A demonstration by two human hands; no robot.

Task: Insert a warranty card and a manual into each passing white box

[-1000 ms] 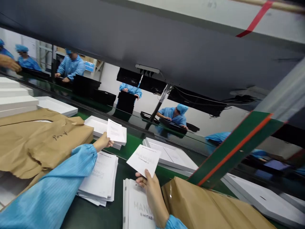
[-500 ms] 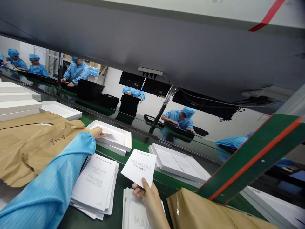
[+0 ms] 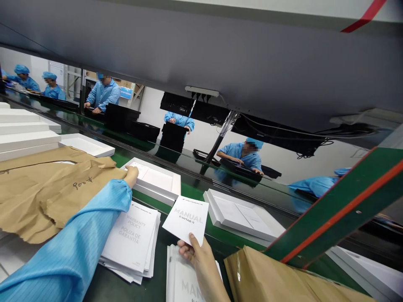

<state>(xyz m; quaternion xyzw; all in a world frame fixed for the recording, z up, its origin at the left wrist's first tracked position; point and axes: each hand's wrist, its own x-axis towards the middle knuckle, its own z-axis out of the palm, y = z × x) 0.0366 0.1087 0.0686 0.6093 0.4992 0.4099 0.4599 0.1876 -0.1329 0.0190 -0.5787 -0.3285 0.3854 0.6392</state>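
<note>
My right hand pinches a white manual between thumb and fingers, with its printed cover facing up. Below it lies a stack of similar manuals, partly covered by my wrist. My left hand, in a blue sleeve, is closed at the left wall of an open white box; some of its fingers are hidden. White printed papers lie flat inside that box. A stack of warranty booklets sits between my left forearm and the manuals.
Another open white box with papers stands to the right. Brown paper lies at left beside stacked white boxes. A brown package and a slanted green beam are at right. Co-workers in blue work across the line.
My left hand has drawn back from inside the white box to its left wall; papers now lie flat in the box. My right hand still holds the manual. The view has shifted slightly.
</note>
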